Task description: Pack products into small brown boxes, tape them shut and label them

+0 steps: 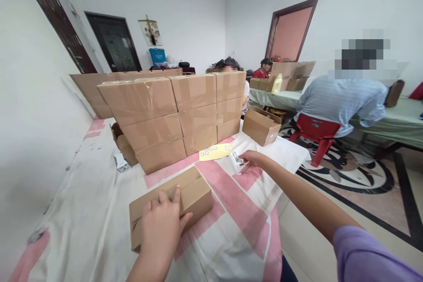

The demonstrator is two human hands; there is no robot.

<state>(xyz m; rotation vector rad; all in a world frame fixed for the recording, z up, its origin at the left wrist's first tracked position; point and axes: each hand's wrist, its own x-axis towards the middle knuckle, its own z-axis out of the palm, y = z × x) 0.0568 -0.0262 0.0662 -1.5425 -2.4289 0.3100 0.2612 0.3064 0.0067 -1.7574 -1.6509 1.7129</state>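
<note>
My left hand [163,224] lies flat, fingers spread, on top of a closed brown cardboard box [194,196] near the table's front. My right hand [253,157] reaches forward and to the right, its fingers closed round a small white device or label dispenser [236,161] on the cloth. Just behind that device lies a yellow sheet [214,152] with small white stickers on it.
A wall of stacked sealed cartons [172,114] stands across the white and pink table cloth [99,211]. An open carton [262,127] sits at the right rear corner. A person on a red chair [312,134] and others work at green-covered tables beyond.
</note>
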